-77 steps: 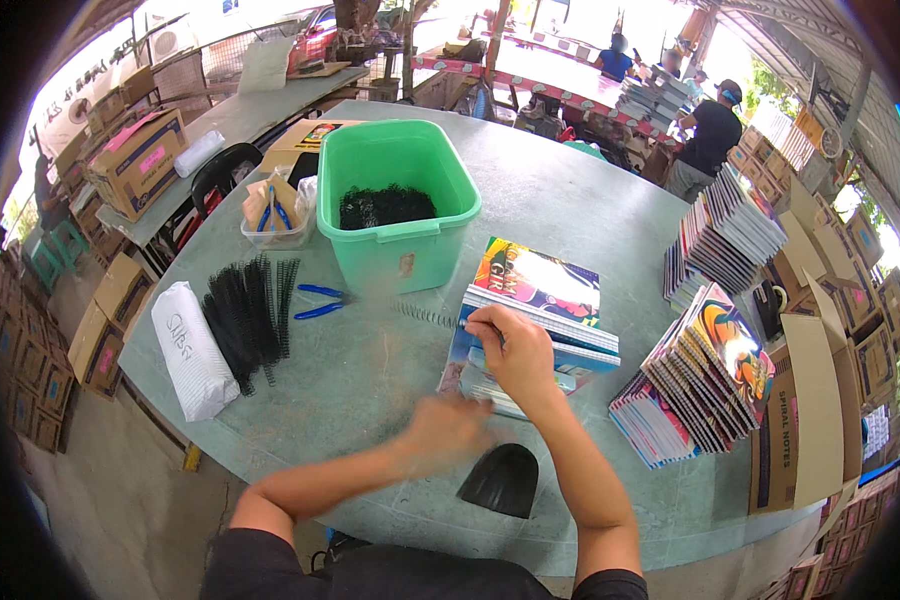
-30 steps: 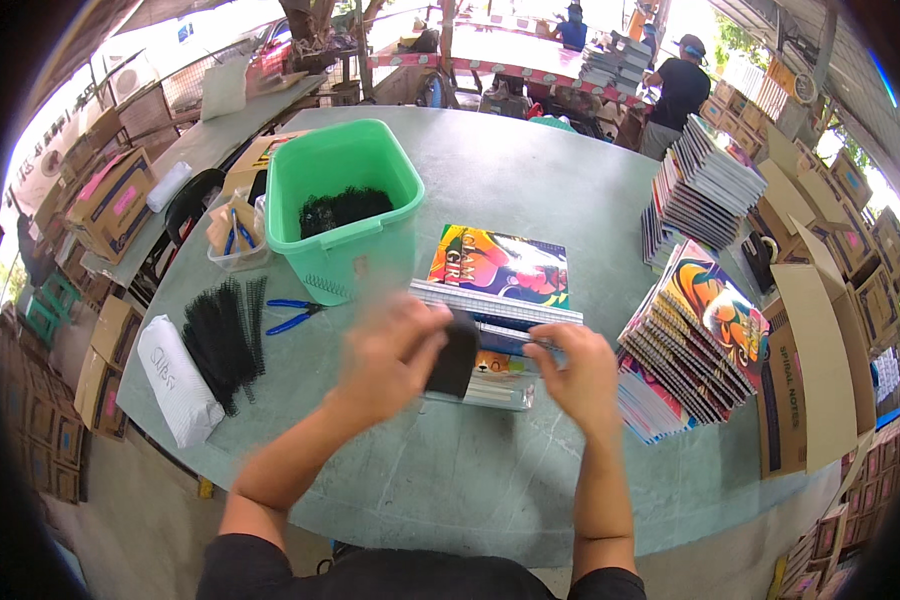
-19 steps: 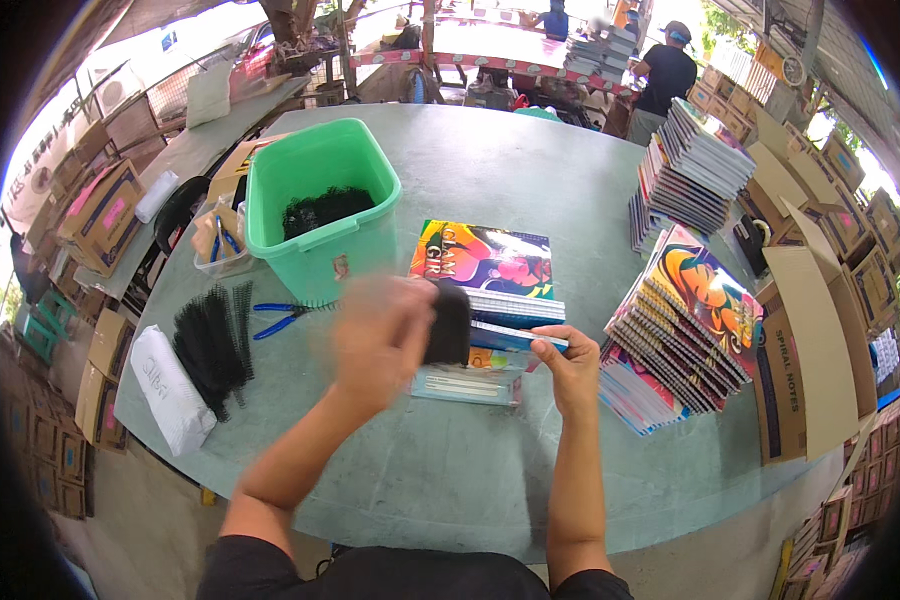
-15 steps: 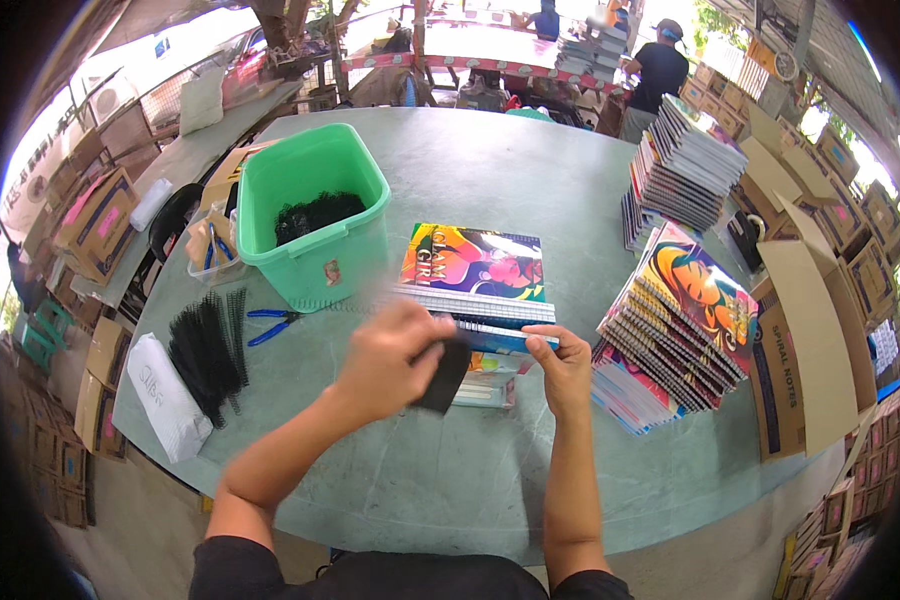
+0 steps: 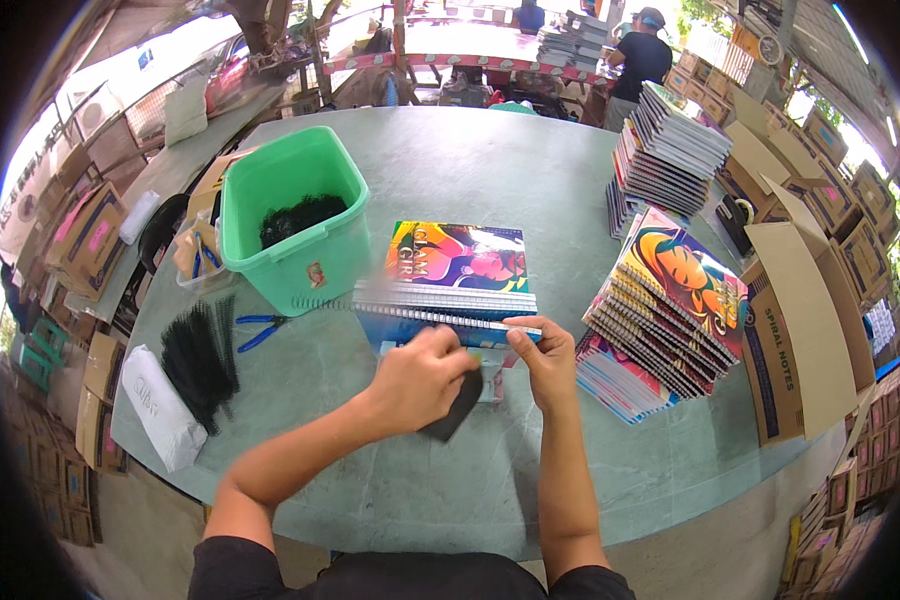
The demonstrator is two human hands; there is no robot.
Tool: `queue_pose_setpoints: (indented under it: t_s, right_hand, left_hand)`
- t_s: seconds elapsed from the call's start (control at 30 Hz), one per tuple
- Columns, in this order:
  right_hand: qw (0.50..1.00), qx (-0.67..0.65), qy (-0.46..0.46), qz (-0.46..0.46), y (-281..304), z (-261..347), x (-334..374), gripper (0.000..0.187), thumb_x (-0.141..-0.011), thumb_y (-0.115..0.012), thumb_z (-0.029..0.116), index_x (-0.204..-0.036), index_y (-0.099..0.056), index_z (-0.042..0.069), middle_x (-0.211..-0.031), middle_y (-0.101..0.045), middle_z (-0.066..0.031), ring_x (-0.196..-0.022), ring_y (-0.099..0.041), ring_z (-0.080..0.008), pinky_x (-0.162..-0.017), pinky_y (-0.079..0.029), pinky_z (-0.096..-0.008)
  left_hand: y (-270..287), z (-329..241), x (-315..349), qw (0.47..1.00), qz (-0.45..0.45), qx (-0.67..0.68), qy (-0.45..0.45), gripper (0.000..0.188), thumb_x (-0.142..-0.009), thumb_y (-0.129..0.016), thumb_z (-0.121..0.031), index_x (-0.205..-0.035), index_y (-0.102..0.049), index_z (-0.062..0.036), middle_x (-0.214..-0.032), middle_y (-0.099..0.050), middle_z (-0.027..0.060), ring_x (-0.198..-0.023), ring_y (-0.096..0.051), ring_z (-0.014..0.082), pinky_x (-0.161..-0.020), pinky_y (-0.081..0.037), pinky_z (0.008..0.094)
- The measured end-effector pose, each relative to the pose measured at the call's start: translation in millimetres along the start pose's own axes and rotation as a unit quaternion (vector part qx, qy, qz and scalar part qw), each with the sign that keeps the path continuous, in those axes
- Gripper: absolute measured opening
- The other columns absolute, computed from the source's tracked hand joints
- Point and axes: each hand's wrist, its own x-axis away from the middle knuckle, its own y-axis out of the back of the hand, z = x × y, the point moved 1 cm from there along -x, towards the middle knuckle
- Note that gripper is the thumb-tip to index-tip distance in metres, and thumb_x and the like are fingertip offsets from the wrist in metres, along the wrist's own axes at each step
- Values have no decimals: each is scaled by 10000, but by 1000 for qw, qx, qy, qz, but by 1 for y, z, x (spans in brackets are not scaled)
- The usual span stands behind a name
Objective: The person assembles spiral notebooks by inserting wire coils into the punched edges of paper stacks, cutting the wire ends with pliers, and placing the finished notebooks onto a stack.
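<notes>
A notebook [image 5: 410, 330] with a blue cover is held at the table's middle, its punched edge facing up. My right hand [image 5: 547, 365] pinches that notebook at its right end, thumb on top. A dark spiral coil [image 5: 320, 303] runs along the edge and sticks out past its left end. My left hand [image 5: 425, 378] is curled just below the edge, with a black flat pad [image 5: 455, 408] in its fingers; the pad's exact kind is unclear. Just beyond lies a stack of notebooks with a colourful illustrated cover [image 5: 460, 252].
At left stand a green bin [image 5: 295, 265] of black coils, blue-handled pliers [image 5: 260, 330], loose black coils [image 5: 198, 360] and a white wrapped package [image 5: 163, 408]. Bound notebooks [image 5: 660, 300] are piled at right beside an open cardboard box [image 5: 775, 350]. A co-worker [image 5: 642, 60] stands far back.
My left hand has moved slightly right and down along the notebook's edge, the black pad with it. The right hand keeps its pinch. The whole view has shifted a little.
</notes>
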Motion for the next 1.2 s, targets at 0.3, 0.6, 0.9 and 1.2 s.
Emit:
queue_pose_setpoints:
  t_s: [0.3,0.6,0.9,1.2]
  right_hand:
    - [998,-53,28,22,9,1,0,445,-960,-461,374,-1011,-656,-23,-929,-653,-68,-867,-568,-118,-817,-414,-251]
    - [997,-72,22,5,8,1,3,427,-961,-468,356,-966,-657,-28,-627,-375,86,-544,-270,0,-475,-171,-205]
    - [993,-98,53,38,8,0,1,439,-935,-517,385,-1059,-609,-26,-903,-635,-23,-782,-556,-76,-693,-427,-220]
    - [986,-133,77,57,9,-3,2,274,-798,-643,-45,-1066,-592,-12,-1047,-649,-135,-959,-598,-150,-773,-493,-248]
  left_hand:
    - [34,-23,-34,952,-299,-59,-5,272,-702,-654,8,-958,-628,-82,-879,-505,107,-787,-561,266,-661,-481,362]
    - [27,-35,-43,929,-358,-84,-52,241,-749,-582,-32,-981,-632,-77,-858,-509,97,-786,-583,263,-602,-511,368]
    - [-13,-41,-45,991,-120,-50,8,214,-770,-628,-81,-984,-624,-73,-871,-514,122,-759,-564,293,-647,-479,395]
    - [-20,-33,-24,966,-192,-149,-86,237,-756,-667,-165,-951,-639,-32,-937,-592,116,-899,-565,271,-755,-442,390]
